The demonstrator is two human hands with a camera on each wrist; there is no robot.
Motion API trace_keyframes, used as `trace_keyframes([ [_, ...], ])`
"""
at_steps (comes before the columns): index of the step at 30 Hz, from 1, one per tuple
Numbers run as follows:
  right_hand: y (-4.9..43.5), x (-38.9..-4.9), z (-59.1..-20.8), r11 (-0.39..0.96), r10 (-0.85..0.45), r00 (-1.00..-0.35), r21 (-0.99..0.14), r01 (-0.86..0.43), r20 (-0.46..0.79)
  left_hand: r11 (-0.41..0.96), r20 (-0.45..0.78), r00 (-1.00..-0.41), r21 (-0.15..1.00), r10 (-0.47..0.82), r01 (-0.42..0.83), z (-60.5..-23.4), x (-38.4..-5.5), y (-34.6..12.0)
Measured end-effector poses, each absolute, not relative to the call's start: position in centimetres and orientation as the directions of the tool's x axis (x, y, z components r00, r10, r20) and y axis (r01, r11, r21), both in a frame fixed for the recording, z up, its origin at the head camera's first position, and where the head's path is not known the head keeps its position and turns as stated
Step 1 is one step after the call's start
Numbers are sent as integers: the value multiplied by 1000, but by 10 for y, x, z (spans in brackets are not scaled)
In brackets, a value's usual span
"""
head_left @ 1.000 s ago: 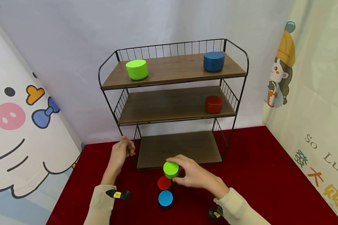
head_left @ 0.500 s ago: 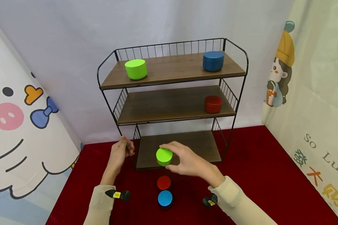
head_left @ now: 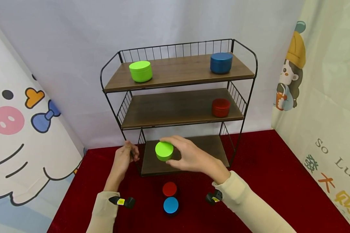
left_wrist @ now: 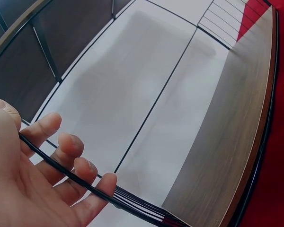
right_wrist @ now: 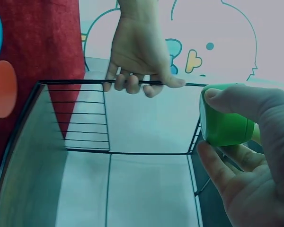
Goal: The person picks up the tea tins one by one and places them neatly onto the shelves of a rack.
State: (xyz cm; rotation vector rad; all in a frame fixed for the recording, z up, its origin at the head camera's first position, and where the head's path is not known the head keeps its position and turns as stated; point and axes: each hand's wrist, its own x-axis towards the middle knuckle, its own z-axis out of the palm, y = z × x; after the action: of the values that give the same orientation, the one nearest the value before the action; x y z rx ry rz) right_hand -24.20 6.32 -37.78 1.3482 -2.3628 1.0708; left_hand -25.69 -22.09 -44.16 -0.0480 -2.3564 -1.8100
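My right hand (head_left: 189, 155) pinches a small round light-green tin (head_left: 164, 149) between thumb and fingers, in front of the bottom shelf. The tin also shows in the right wrist view, tilted on its side in the grasp. On the left, my left hand (head_left: 124, 158) has its fingers curled round the black front post (left_wrist: 68, 173) of a three-tier rack with brown wooden shelves (head_left: 178, 108). Below the right hand, a red-topped tin (head_left: 169, 189) and a blue-topped tin (head_left: 171, 205) sit on the red cloth, one behind the other.
A larger green tin (head_left: 141, 72) stands at the left of the top shelf, a dark blue tin (head_left: 221, 63) at its right. A red tin (head_left: 220, 107) sits at the right of the middle shelf. Red cloth (head_left: 268, 181) covers the table; printed curtains hang on both sides.
My right hand has lifted the green tin from beside the red-topped tin, moving up and left to the front of the bottom shelf. The left hand has stayed on the post.
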Motion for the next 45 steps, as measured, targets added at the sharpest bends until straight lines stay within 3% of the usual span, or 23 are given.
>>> trace_keyframes([
  [15,55,-255,-334,249,-667,-454,-398,-883,590,267,162,-985,954,-66,139,-442,-258,-222],
  [30,50,-270,-319,254,-640,-470,-410,-876,608,283,168,-984,948,-63,144,-446,-258,-222],
  [45,39,-280,-306,295,-640,-451,-344,-892,622,277,157,-985,952,-77,130,-442,-257,-221],
])
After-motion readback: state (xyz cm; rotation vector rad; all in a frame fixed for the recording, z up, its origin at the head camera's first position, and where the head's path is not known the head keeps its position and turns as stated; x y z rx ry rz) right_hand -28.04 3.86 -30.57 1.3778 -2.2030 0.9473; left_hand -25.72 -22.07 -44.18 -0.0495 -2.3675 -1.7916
